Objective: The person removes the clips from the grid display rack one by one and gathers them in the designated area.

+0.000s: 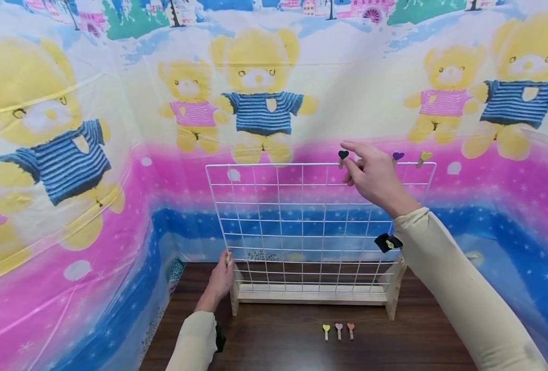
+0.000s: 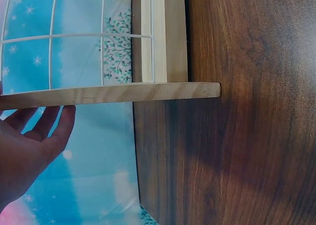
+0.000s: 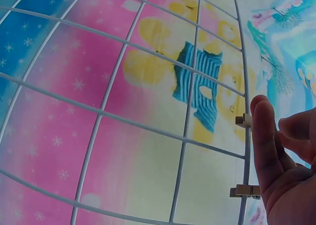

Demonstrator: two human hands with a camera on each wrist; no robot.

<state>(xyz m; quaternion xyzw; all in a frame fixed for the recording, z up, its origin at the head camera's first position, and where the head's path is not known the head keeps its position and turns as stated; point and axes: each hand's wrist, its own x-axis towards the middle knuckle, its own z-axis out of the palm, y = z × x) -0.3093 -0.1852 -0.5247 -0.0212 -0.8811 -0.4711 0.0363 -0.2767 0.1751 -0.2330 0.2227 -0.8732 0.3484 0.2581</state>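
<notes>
A white wire grid (image 1: pixel 301 203) stands upright in a wooden stand (image 1: pixel 311 294). My left hand (image 1: pixel 220 278) grips the stand's left upright (image 2: pixel 113 93), its fingers against the outer edge in the left wrist view. At the top wire, my right hand (image 1: pixel 373 170) is beside a clothespin with a dark green heart (image 1: pixel 343 154). The right wrist view shows this clothespin (image 3: pixel 242 120) on the wire close by the thumb, fingers spread apart. Clothespins with a purple heart (image 1: pixel 398 155) and a yellow heart (image 1: pixel 425 156) sit farther right on the top wire.
On the brown wooden table (image 1: pixel 274 340), before the stand, lie three more heart clothespins: yellow-green (image 1: pixel 326 331), pink-lilac (image 1: pixel 338 331) and orange-red (image 1: pixel 350 331). A bear-printed cloth (image 1: pixel 348 93) hangs behind and at both sides.
</notes>
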